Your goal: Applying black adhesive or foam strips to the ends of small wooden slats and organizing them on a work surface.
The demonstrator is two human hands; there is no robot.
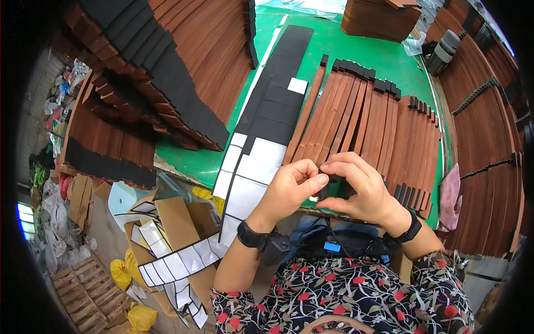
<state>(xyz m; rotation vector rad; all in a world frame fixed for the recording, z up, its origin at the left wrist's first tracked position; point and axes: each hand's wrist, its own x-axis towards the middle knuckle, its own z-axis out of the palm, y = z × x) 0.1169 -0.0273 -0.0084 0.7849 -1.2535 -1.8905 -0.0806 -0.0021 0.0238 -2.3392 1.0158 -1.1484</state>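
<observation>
My two hands meet at the near ends of a row of reddish-brown wooden slats. My left hand is closed, thumb and forefinger pinched at a small black pad. From the other side my right hand curls around the same spot, its fingertips touching the left ones and its thumb lower down. Fingers hide most of the pad, and whether it touches a slat I cannot tell. Black pads cap the slats' far ends. Left of the slats lies a black sheet of pads, partly covered by white backing squares.
Tall stacks of black-edged slats stand on the green table at left. More slats stand at right, near a grey-green bottle and a pink cloth. A cardboard box with backing strips sits lower left.
</observation>
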